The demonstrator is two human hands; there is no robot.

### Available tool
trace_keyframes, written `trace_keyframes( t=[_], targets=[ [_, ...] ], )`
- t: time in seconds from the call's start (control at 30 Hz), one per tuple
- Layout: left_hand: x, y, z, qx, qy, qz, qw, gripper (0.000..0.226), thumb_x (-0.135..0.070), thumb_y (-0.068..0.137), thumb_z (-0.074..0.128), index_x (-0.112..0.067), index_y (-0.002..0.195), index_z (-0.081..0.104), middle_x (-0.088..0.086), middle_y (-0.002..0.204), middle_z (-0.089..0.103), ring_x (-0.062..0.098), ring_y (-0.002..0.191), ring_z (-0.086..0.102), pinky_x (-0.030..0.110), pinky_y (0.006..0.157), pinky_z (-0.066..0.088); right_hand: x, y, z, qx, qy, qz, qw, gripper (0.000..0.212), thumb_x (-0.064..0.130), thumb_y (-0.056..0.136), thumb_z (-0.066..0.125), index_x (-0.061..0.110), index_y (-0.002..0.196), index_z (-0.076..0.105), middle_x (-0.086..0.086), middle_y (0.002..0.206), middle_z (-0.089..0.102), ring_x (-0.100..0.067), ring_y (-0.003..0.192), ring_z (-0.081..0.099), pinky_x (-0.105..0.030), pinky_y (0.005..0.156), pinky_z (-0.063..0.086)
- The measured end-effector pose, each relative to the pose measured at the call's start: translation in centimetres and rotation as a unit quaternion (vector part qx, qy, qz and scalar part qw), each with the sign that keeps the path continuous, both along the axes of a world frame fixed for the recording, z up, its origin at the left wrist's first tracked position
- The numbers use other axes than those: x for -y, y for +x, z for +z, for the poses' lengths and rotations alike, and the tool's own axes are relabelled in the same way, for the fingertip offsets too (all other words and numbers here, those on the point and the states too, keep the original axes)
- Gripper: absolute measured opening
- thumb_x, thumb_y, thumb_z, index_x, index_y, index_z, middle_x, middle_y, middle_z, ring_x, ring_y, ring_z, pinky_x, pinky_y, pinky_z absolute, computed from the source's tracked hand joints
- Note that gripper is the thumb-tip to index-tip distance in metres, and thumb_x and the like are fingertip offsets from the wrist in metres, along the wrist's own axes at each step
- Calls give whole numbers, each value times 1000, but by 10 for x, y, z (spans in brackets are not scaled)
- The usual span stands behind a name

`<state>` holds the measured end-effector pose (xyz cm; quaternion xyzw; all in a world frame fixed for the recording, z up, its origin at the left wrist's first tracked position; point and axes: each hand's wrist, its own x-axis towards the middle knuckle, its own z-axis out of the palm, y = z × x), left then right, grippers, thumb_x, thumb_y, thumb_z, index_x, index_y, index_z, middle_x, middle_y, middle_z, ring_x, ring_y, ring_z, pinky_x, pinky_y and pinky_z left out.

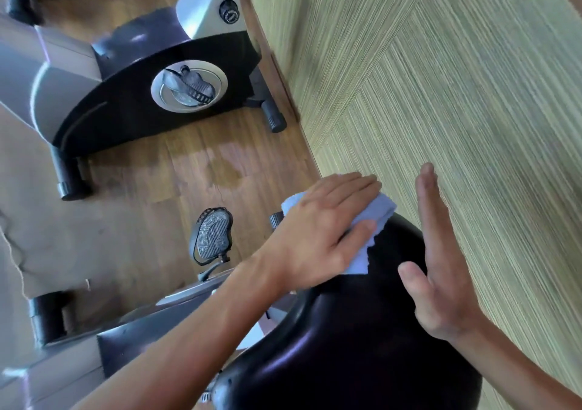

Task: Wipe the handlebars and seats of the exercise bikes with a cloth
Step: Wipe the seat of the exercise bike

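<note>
Seat [362, 340] of the near exercise bike fills the lower middle of the view; it is black, smooth and glossy, with bright reflections on its rounded surface, wide at the bottom and narrower toward the far end. On this narrow end lies the cloth [374, 220], pale blue and crumpled, with its edges showing out from under the fingers. The left hand [321, 236] lies flat on the cloth and presses it on the seat, fingers straight and close together, thumb along the side. The right hand [441, 268] is beside the seat on its right side, fingers straight and together, thumb spread out; whether it touches the seat I cannot tell. It holds nothing. The two hands are apart, the seat's narrow end between them. Below left of the seat one black pedal [211, 236] with a ribbed pattern is visible. Farther away a second bike [132, 94] stands on the brown wooden floor [189, 164], near the green striped wall [441, 94]
</note>
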<state>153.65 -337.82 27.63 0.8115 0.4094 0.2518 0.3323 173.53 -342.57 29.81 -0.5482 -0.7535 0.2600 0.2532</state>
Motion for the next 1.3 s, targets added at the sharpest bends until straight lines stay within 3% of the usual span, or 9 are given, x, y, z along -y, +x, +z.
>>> trace_keyframes(
  t=[0.1, 0.2, 0.3, 0.53, 0.77, 1.1, 1.17, 1.23, 1.3],
  targets=[
    [22, -3, 1, -20, 34, 36, 999, 54, -32, 104, 42, -4, 150, 50, 7, 158, 46, 21, 150, 36, 38, 127, 19, 1, -1, -1, 12, 1, -2, 1000, 86, 54, 99, 35, 3, 161, 3, -11, 172, -2, -30, 159, 1, -62, 125, 4],
    [-5, 20, 2, -46, 31, 32, 998, 53, -32, 102, 39, -3, 141, 59, 9, 146, 59, 25, 140, 50, 33, 121, 27, 1, -1, -1, 7, 11, -4, 1000, 86, 61, 101, 28, 3, 161, 4, -13, 171, 0, -30, 159, 4, -59, 126, 3],
    [-20, 32, 4, -63, 18, 35, 997, 55, -35, 101, 37, 0, 135, 62, 11, 136, 66, 29, 132, 56, 34, 114, 33, 1, 2, -1, 2, 11, -11, 1000, 81, 43, 97, 37, 1, 160, 6, -16, 171, 3, -29, 159, 5, -62, 125, 5],
    [78, -16, -1, -32, -12, 130, 991, 62, -44, 105, 41, -8, 156, 39, 2, 160, 40, 21, 155, 25, 50, 124, 23, 2, 3, 1, 16, 21, -5, 1000, 80, 34, 93, 38, 4, 162, 9, -11, 172, 3, -20, 159, 3, -56, 127, 3],
    [52, 9, 8, -64, -44, 198, 977, 67, -50, 98, 42, -6, 148, 50, 7, 145, 57, 27, 139, 46, 49, 117, 34, 3, 6, -1, 28, 18, -2, 999, 74, 39, 99, 32, 9, 163, 11, -6, 172, 4, -10, 158, 1, -52, 128, 2],
    [201, -66, 26, -74, 68, 254, 962, 39, -16, 89, 62, -17, 128, 70, -8, 127, 69, 13, 127, 56, 22, 111, 39, 11, 3, 1, 65, 40, -10, 997, 71, 51, 102, 21, 11, 160, 24, -7, 171, 15, 1, 154, 5, -41, 129, -1],
    [192, -56, 28, -102, 60, 289, 950, 33, -24, 93, 59, -21, 123, 72, -9, 120, 71, 17, 118, 62, 26, 96, 48, 15, 0, 3, 75, 34, -24, 996, 71, 53, 102, 21, 14, 161, 24, -5, 171, 14, 1, 152, 3, -40, 129, -2],
    [168, -39, 28, -186, 33, 302, 934, 31, -37, 97, 51, -30, 120, 70, -8, 110, 72, 22, 104, 66, 31, 72, 39, 17, -1, 5, 76, 21, -39, 996, 69, 52, 102, 23, 16, 161, 25, -3, 171, 14, 7, 147, -2, -41, 129, -2],
    [155, -27, 27, -229, 51, 294, 927, 32, -43, 101, 46, -31, 121, 68, -5, 107, 72, 26, 100, 67, 33, 68, 33, 18, -1, 5, 72, 15, -48, 996, 67, 52, 103, 23, 17, 160, 27, -3, 171, 15, 6, 148, -2, -41, 129, -1]
  ],
)
